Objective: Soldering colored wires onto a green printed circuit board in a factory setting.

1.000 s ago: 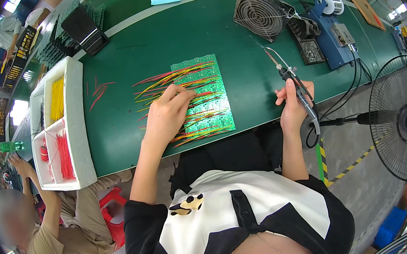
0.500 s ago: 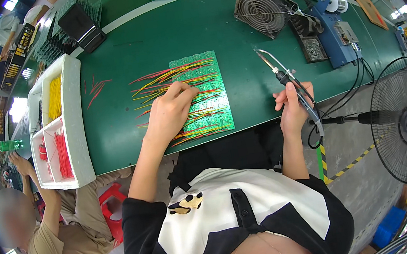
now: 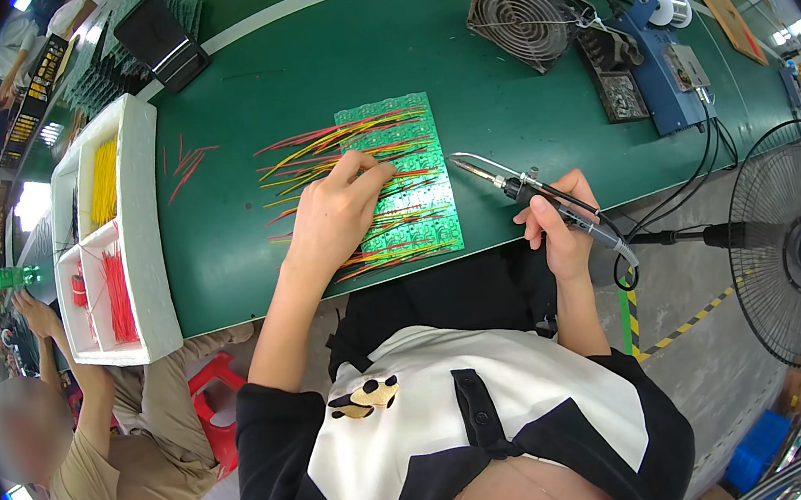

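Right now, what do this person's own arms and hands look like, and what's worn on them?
Both hands, the left hand and the right hand, are bare: no gloves, rings or watch show. The forearms are uncovered too. Black sleeves of a black-and-white top with a small panda patch end near the elbows.

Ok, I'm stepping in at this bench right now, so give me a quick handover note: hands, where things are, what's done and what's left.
Left hand: palm down on the green circuit board panel, fingers pressing red and yellow wires laid across it.
Right hand: gripping the soldering iron, tip in the air just right of the panel, not touching it.
Supplies: white foam tray at the left with yellow and red wires; a few loose wires beside it.
Done: wires laid across most rows.
Left: cannot tell which joints are soldered; check before continuing.
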Action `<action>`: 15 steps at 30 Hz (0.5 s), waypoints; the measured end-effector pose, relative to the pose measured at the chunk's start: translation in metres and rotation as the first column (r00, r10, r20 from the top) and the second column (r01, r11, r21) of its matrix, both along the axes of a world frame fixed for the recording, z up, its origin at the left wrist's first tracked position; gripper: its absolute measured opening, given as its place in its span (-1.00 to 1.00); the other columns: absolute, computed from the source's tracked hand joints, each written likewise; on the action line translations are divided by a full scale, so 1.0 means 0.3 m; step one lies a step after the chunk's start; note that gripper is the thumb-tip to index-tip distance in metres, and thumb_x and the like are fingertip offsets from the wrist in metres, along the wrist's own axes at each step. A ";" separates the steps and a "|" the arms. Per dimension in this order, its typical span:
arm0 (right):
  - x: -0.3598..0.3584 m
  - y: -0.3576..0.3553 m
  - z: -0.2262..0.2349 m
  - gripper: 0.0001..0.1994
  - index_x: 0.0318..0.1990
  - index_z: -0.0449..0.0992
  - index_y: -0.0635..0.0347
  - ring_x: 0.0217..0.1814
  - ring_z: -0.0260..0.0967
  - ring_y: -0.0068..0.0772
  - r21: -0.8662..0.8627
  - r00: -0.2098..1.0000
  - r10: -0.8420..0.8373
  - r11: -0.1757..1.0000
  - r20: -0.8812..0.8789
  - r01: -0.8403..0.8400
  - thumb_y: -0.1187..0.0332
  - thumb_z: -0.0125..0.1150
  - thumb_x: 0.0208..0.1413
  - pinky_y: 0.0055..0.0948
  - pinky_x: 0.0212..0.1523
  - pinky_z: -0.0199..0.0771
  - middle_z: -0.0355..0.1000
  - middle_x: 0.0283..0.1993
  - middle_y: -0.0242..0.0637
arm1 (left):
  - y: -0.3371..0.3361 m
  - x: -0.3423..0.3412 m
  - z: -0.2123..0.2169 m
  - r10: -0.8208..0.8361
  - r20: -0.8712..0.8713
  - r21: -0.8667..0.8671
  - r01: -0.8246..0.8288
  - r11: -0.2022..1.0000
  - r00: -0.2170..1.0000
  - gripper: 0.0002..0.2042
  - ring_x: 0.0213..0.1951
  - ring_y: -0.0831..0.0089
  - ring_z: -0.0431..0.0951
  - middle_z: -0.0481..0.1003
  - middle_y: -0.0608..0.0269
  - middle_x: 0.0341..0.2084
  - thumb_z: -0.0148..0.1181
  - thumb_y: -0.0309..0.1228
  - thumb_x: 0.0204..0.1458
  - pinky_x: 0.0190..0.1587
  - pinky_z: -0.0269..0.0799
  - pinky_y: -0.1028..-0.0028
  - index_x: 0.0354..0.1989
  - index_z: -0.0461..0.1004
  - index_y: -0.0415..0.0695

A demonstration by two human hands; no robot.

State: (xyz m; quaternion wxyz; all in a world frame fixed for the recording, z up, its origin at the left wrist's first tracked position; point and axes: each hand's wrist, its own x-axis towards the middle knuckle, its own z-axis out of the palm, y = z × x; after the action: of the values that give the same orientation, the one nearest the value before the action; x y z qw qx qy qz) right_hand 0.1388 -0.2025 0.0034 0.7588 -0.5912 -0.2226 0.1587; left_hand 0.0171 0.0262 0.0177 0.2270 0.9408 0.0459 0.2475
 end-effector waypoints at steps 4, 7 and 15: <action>0.003 -0.005 0.002 -0.78 -0.44 0.22 0.22 -0.74 0.19 -0.69 -0.030 1.000 0.015 0.999 -0.010 -0.015 0.44 0.20 0.01 -0.59 -0.54 0.44 0.31 -0.69 -0.33 | 0.002 0.003 -0.004 -0.001 0.003 -0.016 0.001 1.000 1.000 -0.87 -0.52 0.28 0.50 0.41 0.26 -0.42 0.13 -0.59 -0.11 -0.50 0.44 0.37 -0.36 0.50 -0.16; 0.003 -0.005 0.003 -0.78 -0.45 0.23 0.22 -0.75 0.19 -0.70 -0.034 1.000 0.023 0.999 -0.011 -0.023 0.43 0.21 0.00 -0.61 -0.56 0.42 0.31 -0.69 -0.34 | 0.001 0.003 -0.003 0.005 -0.008 -0.036 -0.005 0.999 1.000 -0.87 -0.52 0.28 0.50 0.42 0.26 -0.42 0.12 -0.59 -0.11 -0.49 0.45 0.37 -0.36 0.51 -0.16; 0.004 -0.003 0.010 -0.78 -0.46 0.23 0.21 -0.75 0.18 -0.71 -0.075 1.000 0.026 0.997 0.006 -0.026 0.43 0.21 0.00 -0.63 -0.58 0.40 0.31 -0.70 -0.34 | 0.000 0.004 0.002 0.008 -0.011 -0.049 -0.008 0.999 1.000 -0.89 -0.52 0.29 0.50 0.42 0.26 -0.43 0.13 -0.57 -0.09 -0.49 0.45 0.37 -0.36 0.52 -0.15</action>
State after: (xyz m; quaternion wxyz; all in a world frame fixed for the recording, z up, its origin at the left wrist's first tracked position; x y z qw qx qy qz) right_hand 0.1399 -0.2033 0.0065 0.7332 -0.6168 -0.2269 0.1747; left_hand 0.0183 0.0262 0.0182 0.2488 0.9361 0.0569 0.2420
